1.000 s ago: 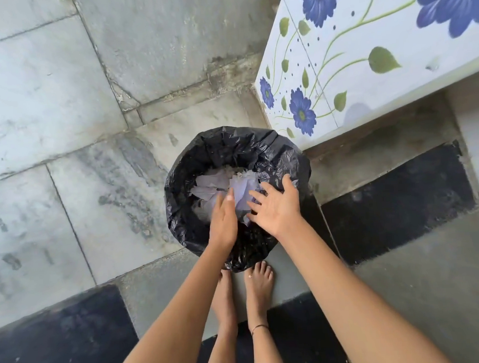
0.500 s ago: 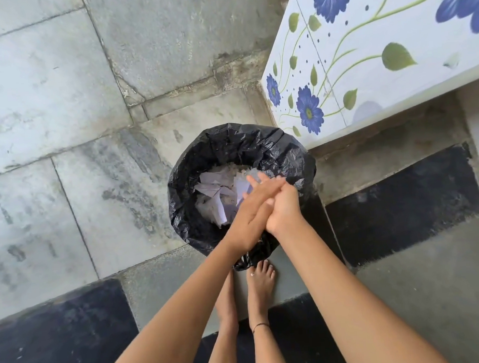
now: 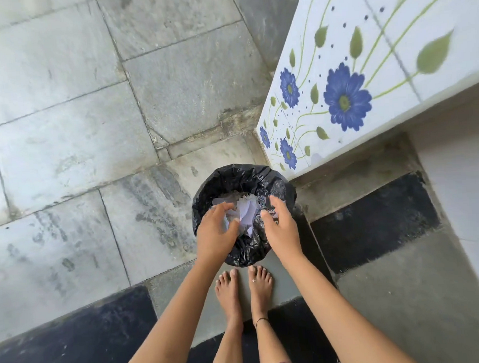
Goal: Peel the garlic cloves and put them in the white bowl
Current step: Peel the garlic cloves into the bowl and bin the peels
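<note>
A bin lined with a black bag (image 3: pixel 243 178) stands on the floor in front of my bare feet. Pale paper scraps and skins (image 3: pixel 245 213) lie inside it. My left hand (image 3: pixel 214 234) hovers over the bin's left rim, fingers curled loosely with nothing in them. My right hand (image 3: pixel 279 226) is over the right rim, palm turned inward, fingers apart and empty. No garlic cloves and no white bowl are in view.
A white tiled counter with blue flowers (image 3: pixel 366 77) stands just right of the bin. Grey stone floor tiles (image 3: pixel 91 133) spread to the left, with dark strips (image 3: pixel 373 221) near my feet (image 3: pixel 244 289).
My hands were pressed together over the bin half a second ago; now they have come apart, one to each side. The view has pulled back from the bin.
</note>
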Motion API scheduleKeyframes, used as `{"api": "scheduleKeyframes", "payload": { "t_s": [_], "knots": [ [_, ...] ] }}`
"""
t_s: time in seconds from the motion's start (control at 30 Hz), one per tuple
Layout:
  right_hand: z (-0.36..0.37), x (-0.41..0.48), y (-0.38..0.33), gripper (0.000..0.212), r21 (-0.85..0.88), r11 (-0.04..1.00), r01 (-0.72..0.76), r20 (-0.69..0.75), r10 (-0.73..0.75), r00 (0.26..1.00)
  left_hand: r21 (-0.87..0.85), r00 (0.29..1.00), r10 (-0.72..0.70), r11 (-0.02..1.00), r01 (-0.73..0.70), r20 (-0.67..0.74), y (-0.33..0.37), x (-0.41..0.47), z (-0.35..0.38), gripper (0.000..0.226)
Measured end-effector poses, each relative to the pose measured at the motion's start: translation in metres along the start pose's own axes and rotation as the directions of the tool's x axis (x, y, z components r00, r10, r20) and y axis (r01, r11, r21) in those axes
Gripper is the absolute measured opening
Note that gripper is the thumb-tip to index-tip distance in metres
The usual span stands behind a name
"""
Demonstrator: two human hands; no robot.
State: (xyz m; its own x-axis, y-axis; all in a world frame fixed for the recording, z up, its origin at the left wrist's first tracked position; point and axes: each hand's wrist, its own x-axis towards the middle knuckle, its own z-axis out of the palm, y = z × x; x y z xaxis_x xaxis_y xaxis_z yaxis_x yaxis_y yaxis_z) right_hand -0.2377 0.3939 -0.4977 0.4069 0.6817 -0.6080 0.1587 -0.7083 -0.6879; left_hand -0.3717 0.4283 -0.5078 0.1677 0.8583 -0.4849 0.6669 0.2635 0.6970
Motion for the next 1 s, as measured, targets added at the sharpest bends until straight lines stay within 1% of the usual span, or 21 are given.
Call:
{"api": "scheduleKeyframes", "payload": {
  "t_s": [0.13, 0.23, 0.3, 0.4, 0.47, 0.57, 0.67, 0.77, 0.9, 1.0],
  "knots": [
    [-0.052, -0.084, -0.063, 0.045, -0.18, 0.969, 0.172, -0.042, -0.182, 0.982, 0.063, 0.989, 0.146, 0.987, -0.146, -0.003, 0.082, -0.068, -0.066, 0.039],
    [-0.086, -0.16, -0.101, 0.04, -0.269, 0.911, 0.313, -0.08, -0.345, 0.935, 0.086, 0.979, 0.206, 0.975, -0.206, 0.012, 0.131, -0.135, -0.106, 0.045],
    [-0.113, -0.199, -0.139, 0.039, -0.278, 0.864, 0.42, -0.152, -0.472, 0.869, 0.123, 0.951, 0.31, 0.944, -0.306, -0.007, 0.172, -0.164, -0.138, 0.047],
    [-0.153, -0.259, -0.18, 0.04, -0.31, 0.794, 0.524, -0.235, -0.598, 0.767, 0.176, 0.885, 0.464, 0.875, -0.452, -0.033, 0.227, -0.207, -0.167, 0.048],
    [-0.181, -0.308, -0.184, 0.041, -0.328, 0.751, 0.573, -0.295, -0.657, 0.693, 0.19, 0.839, 0.542, 0.83, -0.525, -0.047, 0.256, -0.248, -0.175, 0.048],
    [-0.219, -0.37, -0.176, 0.041, -0.308, 0.711, 0.633, -0.371, -0.702, 0.608, 0.202, 0.749, 0.66, 0.742, -0.639, -0.059, 0.29, -0.298, -0.17, 0.048],
    [-0.265, -0.42, -0.154, 0.038, -0.332, 0.693, 0.64, -0.505, -0.704, 0.5, 0.22, 0.637, 0.77, 0.629, -0.746, -0.041, 0.327, -0.342, -0.151, 0.048],
    [-0.311, -0.464, -0.112, 0.036, -0.343, 0.73, 0.591, -0.624, -0.648, 0.437, 0.195, 0.536, 0.844, 0.526, -0.828, 0.003, 0.36, -0.385, -0.117, 0.044],
    [-0.377, -0.516, -0.037, 0.038, -0.369, 0.826, 0.427, -0.755, -0.534, 0.381, 0.135, 0.443, 0.888, 0.426, -0.894, 0.127, 0.4, -0.445, -0.045, 0.041],
    [-0.416, -0.545, 0.012, 0.04, -0.395, 0.876, 0.276, -0.811, -0.474, 0.343, 0.133, 0.394, 0.896, 0.373, -0.918, 0.204, 0.426, -0.474, 0.009, 0.038]
  ]
}}
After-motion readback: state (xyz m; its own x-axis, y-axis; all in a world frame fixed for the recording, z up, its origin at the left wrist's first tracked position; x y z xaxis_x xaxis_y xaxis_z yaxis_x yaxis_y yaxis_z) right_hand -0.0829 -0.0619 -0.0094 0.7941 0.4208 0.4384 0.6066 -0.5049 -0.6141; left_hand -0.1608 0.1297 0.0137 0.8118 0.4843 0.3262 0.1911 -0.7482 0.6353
